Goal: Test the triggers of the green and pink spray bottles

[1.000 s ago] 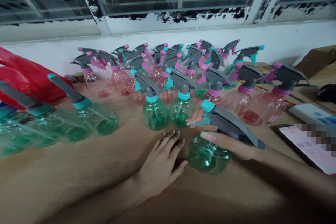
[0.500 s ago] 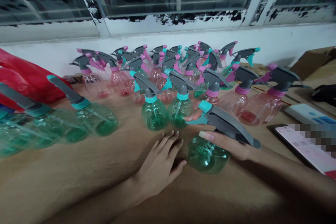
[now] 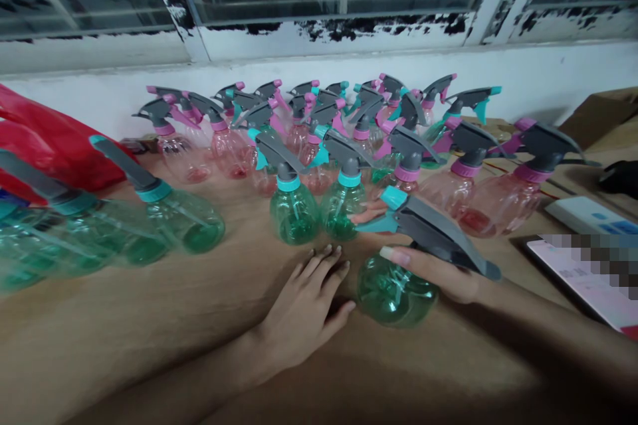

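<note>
My right hand (image 3: 438,272) is wrapped round the neck of a green spray bottle (image 3: 393,295) with a grey and turquoise trigger head. Its thumb lies across the near side, and some fingertips show behind the turquoise trigger. Flat on the table (image 3: 209,319), my left hand (image 3: 306,315) rests with its fingers apart and holds nothing. Just beyond its fingertips, two green spray bottles (image 3: 294,216) stand upright side by side. A pink spray bottle (image 3: 503,202) is beyond my right hand.
Many pink and green spray bottles crowd the back, before a white wall (image 3: 543,73). Several green ones (image 3: 184,226) are at the left, by a red plastic bag (image 3: 54,146). On the right are a phone (image 3: 573,279), a white box-like device (image 3: 588,216) and a cardboard box (image 3: 603,119).
The view has shifted very slightly. Both hands keep their poses, and the green spray bottle stays in my right hand.
</note>
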A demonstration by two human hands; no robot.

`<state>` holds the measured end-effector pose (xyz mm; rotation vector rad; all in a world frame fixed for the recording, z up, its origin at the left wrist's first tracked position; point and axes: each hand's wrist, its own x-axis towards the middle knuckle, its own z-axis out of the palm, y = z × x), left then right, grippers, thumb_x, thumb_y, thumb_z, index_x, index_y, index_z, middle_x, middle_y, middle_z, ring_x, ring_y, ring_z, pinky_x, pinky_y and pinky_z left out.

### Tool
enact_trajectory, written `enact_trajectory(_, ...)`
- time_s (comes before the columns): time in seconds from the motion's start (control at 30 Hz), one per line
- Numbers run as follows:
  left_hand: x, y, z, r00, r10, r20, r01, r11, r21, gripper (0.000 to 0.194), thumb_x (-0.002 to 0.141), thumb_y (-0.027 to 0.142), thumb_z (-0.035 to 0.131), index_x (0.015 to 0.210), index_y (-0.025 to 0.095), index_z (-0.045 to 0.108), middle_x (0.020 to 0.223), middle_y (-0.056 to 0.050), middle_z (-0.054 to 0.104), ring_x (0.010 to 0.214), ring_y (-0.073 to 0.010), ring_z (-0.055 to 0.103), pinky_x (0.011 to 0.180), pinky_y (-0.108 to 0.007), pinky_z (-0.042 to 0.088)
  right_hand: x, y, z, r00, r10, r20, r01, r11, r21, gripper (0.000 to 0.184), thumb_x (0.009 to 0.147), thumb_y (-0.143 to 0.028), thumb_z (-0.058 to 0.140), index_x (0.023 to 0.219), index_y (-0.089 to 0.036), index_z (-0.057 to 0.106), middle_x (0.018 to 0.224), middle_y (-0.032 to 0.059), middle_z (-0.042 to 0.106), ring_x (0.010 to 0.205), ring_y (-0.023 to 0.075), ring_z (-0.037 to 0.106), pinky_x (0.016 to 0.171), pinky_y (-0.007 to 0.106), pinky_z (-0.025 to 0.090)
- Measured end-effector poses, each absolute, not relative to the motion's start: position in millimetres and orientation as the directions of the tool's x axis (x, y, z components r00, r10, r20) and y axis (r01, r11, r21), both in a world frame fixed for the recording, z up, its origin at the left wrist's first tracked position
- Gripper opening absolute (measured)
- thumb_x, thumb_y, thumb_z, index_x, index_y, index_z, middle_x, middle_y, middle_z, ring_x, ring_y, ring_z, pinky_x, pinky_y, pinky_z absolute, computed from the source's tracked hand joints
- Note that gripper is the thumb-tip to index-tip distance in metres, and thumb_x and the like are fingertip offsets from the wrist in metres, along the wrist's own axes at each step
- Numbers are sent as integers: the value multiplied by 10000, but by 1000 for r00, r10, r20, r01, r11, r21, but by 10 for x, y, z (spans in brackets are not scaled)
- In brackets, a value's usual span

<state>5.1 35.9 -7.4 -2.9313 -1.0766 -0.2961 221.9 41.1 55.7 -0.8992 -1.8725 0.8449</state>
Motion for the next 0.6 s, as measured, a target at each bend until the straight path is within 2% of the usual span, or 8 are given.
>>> enact_trajectory(0.2, 46, 360, -65, 745, 642, 178, 642, -764, 69, 491, 921, 373, 511, 1325, 101, 454, 1388, -146, 475, 1294, -292, 401, 1046, -491, 365, 2230, 412, 561, -355, 839, 413, 254, 511, -821, 363, 845, -449, 575, 1183, -319, 605, 951, 41, 703, 907, 236, 662, 769, 390, 562)
enact_trajectory(0.6, 45, 359, -92, 745, 637, 197, 637, -767, 74, 500, 919, 379, 512, 1329, 102, 445, 1393, -149, 468, 1296, -295, 403, 1047, -501, 365, 2219, 415, 551, -354, 822, 445, 226, 537, -813, 366, 849, -434, 574, 1192, -308, 595, 912, 35, 694, 891, 221, 660, 779, 371, 546)
